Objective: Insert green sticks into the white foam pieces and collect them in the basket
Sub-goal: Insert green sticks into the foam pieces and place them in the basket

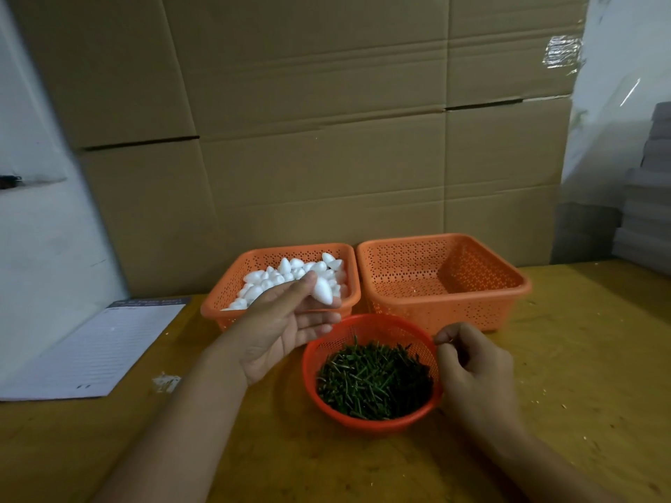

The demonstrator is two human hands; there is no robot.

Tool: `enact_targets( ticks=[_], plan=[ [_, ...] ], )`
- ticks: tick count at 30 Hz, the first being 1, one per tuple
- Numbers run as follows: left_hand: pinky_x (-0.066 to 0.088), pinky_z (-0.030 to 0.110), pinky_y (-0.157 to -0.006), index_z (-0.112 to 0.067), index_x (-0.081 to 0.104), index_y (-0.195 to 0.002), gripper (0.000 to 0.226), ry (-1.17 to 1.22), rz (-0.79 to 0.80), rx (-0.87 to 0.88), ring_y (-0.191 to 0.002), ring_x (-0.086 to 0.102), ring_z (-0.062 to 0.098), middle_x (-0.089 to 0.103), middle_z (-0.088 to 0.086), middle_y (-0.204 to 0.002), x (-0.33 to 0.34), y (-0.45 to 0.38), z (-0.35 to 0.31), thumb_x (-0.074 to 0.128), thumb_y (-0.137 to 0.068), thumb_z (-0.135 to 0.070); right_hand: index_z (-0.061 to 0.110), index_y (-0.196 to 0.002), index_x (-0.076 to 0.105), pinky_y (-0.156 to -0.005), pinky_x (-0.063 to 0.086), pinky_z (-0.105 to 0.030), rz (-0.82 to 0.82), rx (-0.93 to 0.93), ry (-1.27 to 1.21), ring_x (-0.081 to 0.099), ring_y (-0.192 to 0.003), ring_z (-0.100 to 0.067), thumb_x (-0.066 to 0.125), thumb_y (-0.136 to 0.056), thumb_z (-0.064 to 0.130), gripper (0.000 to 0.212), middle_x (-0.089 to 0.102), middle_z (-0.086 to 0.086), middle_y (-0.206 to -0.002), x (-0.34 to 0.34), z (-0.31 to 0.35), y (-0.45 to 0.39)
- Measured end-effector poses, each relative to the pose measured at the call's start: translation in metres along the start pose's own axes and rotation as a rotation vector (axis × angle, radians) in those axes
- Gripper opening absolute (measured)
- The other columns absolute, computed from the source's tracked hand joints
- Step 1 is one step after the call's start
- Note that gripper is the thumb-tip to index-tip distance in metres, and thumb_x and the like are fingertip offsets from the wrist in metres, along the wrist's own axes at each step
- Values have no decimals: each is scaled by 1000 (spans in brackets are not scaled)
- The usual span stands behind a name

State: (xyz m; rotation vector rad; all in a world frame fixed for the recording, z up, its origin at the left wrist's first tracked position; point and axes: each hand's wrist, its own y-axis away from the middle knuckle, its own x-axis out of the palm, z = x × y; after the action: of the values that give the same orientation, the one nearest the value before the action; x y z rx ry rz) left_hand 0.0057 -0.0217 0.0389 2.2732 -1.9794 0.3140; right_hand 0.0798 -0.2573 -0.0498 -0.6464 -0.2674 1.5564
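Yellow table; left hand pinches foam piece, right hand curled, stick unclear. Centre stick on foam's blunt end, push straight.

Yellow wooden table, stacked brown cardboard boxes behind it, white wall at left, lined paper sheet on the table, dim light

Dim, warm light over the table, with soft shadows pooling under the round basket. A bright glare flashes off the plastic wrap at upper right. The left hand looks slightly soft with blur, and the cardboard wall bows toward the edges.
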Motion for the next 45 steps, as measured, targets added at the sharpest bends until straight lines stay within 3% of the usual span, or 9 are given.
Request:
enact_targets(
  ticks=[4,9,16,23,26,32,36,42,45],
  plan=[
    [57,24,-66,-22,82,-91,33,16,28,-5,-78,69,12,75,6,-96,-2,-1,0,68,-85,-51,34,-80,60,-40,40,-47,0,5,-3,49,-44,-19,55,-88,8,28,61,-2,-64,0,-3,0],
    [54,21,-56,-12,81,-90,24,32,-3,-14,-65,62,8,71,5,-82,-4,-4,1,72,-82,-33,34,-79,60,-38,39,-39,-6,-5,10,46,-43,-10,56,-88,6,30,60,1,-62,-1,-4,-1],
    [59,27,-66,-2,65,-117,44,135,-75,-37,-80,73,19,74,14,-89,-6,-7,3,71,-74,-8,36,-80,60,-38,40,-47,17,-17,34,50,-44,-22,56,-89,8,29,62,-1,-64,0,-5,-1],
    [61,27,-66,1,59,-114,39,251,-113,-61,-86,76,26,75,21,-94,-3,-7,3,64,-77,9,35,-80,60,-38,42,-51,21,-22,30,51,-45,-23,54,-87,12,25,61,-1,-63,0,-4,-1],
    [61,27,-65,4,60,-119,39,350,-97,-112,-85,76,25,75,21,-95,-3,-7,1,60,-80,7,35,-79,60,-38,43,-52,20,-32,31,51,-44,-23,54,-87,14,23,61,-1,-64,0,-4,-1],
    [62,31,-68,6,65,-110,39,397,-26,-153,-80,73,22,72,19,-92,-2,-8,2,75,-75,-8,33,-80,60,-38,43,-52,13,-35,35,52,-44,-22,55,-88,13,23,61,-1,-63,-1,-5,-1],
    [62,31,-69,4,76,-99,25,394,-44,-140,-87,75,22,74,20,-100,-3,-9,1,68,-78,-8,34,-80,60,-38,42,-50,16,-47,38,52,-44,-21,55,-89,10,26,61,1,-63,-2,-4,-1],
    [62,30,-73,2,62,-122,42,386,-45,-134,-106,71,31,69,26,-120,-4,-7,1,65,-80,2,33,-80,60,-37,41,-45,-10,-53,34,51,-44,-19,51,-84,23,14,61,2,-64,-1,-3,0],
    [62,27,-75,7,73,-108,28,402,2,-156,-109,70,32,68,27,-121,-2,-6,-3,66,-82,1,32,-80,60,-38,41,-46,-3,-60,34,51,-44,-20,51,-84,20,15,61,1,-63,-1,-3,-1]
  ],
)
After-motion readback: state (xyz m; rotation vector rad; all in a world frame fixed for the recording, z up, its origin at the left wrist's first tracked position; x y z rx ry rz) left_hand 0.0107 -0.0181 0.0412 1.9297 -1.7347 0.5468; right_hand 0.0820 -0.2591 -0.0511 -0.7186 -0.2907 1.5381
